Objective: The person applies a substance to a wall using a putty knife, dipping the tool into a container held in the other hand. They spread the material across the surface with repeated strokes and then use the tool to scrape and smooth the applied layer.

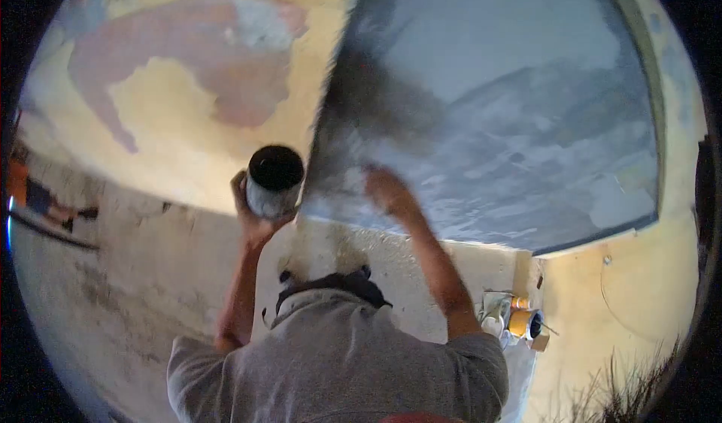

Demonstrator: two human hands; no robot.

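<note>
My left hand (257, 226) is wrapped around a light-coloured paint can (272, 197), which stands upright with its mouth facing me and a dark inside. Out in front of the large grey painted panel (526, 122), my right hand (392, 196) is smeared by motion. Whether it holds anything cannot be made out. Beside that hand the panel's surface is streaked in lighter and darker grey, with a blurred black area above it.
Left of the panel is a yellow wall (173, 137) with pinkish bare patches. Yellow-orange containers (520, 324) sit low on the right. Dark spiky grass (624, 389) is at lower right. An orange object (16, 182) stands at far left on the worn concrete ground (135, 295).
</note>
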